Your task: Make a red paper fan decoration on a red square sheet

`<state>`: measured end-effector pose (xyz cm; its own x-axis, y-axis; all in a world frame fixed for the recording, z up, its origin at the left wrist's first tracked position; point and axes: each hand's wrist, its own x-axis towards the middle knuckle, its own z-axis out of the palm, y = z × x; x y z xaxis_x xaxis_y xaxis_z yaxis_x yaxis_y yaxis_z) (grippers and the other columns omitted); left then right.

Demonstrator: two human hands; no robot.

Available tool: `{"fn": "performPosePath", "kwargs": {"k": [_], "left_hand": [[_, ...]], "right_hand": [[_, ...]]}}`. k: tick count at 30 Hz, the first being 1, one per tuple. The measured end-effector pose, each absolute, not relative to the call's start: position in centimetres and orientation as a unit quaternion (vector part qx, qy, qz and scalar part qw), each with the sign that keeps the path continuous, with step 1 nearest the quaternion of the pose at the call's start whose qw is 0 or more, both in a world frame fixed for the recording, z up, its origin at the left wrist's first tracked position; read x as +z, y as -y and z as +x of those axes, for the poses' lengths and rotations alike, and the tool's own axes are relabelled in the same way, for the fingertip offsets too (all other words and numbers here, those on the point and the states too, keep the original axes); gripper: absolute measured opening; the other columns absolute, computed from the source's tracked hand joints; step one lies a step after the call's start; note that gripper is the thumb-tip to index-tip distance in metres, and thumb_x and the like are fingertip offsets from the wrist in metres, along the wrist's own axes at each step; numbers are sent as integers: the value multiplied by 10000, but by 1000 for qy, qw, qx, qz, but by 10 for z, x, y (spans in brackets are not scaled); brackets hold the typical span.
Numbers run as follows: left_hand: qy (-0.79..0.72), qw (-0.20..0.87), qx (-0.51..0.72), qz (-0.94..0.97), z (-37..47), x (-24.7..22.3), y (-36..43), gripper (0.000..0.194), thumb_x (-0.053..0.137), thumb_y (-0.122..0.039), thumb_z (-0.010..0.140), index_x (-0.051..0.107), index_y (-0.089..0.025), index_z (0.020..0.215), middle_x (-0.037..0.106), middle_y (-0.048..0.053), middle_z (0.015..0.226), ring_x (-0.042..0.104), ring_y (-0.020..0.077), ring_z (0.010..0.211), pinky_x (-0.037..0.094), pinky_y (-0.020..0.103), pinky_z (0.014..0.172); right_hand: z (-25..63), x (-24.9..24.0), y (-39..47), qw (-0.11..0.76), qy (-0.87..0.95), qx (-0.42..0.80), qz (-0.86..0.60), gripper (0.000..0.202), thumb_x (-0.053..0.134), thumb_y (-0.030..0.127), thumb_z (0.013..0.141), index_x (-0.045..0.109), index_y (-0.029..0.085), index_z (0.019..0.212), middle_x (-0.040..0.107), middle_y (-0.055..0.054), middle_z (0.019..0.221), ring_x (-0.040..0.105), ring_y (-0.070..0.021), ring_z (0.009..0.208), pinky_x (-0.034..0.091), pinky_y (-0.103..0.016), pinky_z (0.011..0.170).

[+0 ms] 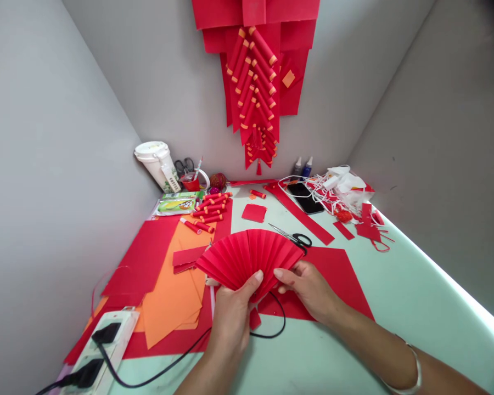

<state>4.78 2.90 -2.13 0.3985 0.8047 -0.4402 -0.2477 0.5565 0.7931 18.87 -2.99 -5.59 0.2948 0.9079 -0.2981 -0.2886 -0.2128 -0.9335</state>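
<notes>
A pleated red paper fan [249,252] is spread open above the table, its folds narrowing toward the bottom. My left hand [234,307] pinches the fan near its lower end, thumb on top. At the fan's lower right edge, my right hand [308,285] has its thumb and fingers closed on the paper. Behind the fan lie black-handled scissors [300,240]. Beneath my right hand is a large red sheet [333,274]. Folded red strips [187,258] stick out to the left of the fan.
A power strip [115,340] with black cables sits front left. Orange sheets [168,302], red paper rolls [212,206] and a white bucket [158,164] are on the left. A phone [306,197] and paper scraps [337,189] lie back right. Red decorations [255,82] hang on the wall.
</notes>
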Motion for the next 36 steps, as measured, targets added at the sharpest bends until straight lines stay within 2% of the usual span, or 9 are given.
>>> {"fn": "performPosePath", "kwargs": {"k": [7,11,15,20,29,33,36], "left_hand": [[-427,772,326,340,48,-24,-28,330,796,-273,723,683,-148,1006,756,100,993,701,283,979,561,405,879],[-448,759,304,364,49,-30,-27,385,811,-308,706,699,-145,1037,747,126,1049,699,293,986,548,423,907],[-462,746,307,370,50,-33,-26,416,831,-309,678,699,-143,1036,750,129,1041,701,301,976,550,430,897],[-447,752,330,353,52,-33,-27,395,813,-290,706,686,-153,1054,739,124,1081,683,298,1036,546,421,923],[-395,797,318,328,49,-30,-26,482,790,-253,743,636,-167,1193,715,126,1143,674,280,1053,566,392,871],[-397,788,314,350,45,-26,-31,481,795,-279,740,647,-161,1183,721,129,1115,679,264,1026,552,371,876],[-416,761,356,348,40,-25,-38,368,784,-312,751,688,-177,1080,728,87,1070,679,210,980,547,309,853]], "right_hand": [[193,-56,30,602,289,546,-507,291,720,429,802,681,147,741,661,-22,672,582,-141,646,475,-271,667],[196,-53,29,657,267,550,-441,201,719,352,822,692,166,892,682,-30,763,602,-149,698,486,-280,693],[195,-51,27,664,239,567,-426,250,726,299,818,695,172,1031,713,-65,880,643,-186,759,510,-348,762],[191,-54,28,661,223,570,-434,210,751,313,792,704,153,920,703,-51,796,641,-192,736,518,-357,748],[195,-59,28,663,249,552,-440,248,761,303,784,629,144,646,590,12,600,523,-102,587,448,-231,593],[199,-57,30,675,233,547,-436,213,750,310,798,669,158,674,618,9,623,541,-102,589,454,-221,572],[204,-60,30,694,198,540,-433,204,767,309,783,695,163,660,642,4,644,563,-103,602,477,-220,576]]}}
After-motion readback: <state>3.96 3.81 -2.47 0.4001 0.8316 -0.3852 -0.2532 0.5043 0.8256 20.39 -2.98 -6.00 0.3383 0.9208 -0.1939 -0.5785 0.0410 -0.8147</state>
